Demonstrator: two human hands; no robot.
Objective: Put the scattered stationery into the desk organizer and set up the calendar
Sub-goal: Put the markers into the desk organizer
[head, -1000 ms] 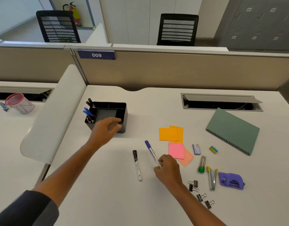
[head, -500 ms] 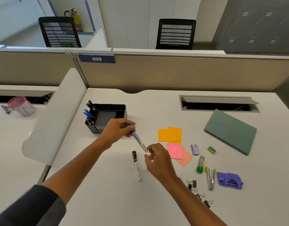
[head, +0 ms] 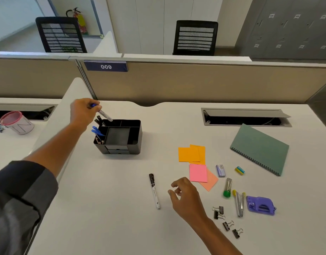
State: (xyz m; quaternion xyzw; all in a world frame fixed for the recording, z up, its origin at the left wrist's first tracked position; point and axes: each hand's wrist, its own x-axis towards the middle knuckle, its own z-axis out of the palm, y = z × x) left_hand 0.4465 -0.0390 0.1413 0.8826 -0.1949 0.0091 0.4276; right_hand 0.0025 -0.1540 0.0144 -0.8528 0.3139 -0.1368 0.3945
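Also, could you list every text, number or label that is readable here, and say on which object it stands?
"009": white digits on the dark blue plate on the partition.
Green sign behind the left chair: blurred, not readable.
Print on the black-capped marker on the desk: too small.
Labels on the small blue box and the yellow eraser: too small.

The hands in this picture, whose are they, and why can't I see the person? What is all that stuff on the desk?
The person wears a camera on their head, so you see what they see: their own two arms reaching out. The left hand holds a blue-capped pen above the black desk organizer, which already has pens in it. The right hand holds nothing and hovers near a black marker lying on the white desk. Also on the desk: orange and pink sticky notes, binder clips, a purple hole punch and a green notebook.
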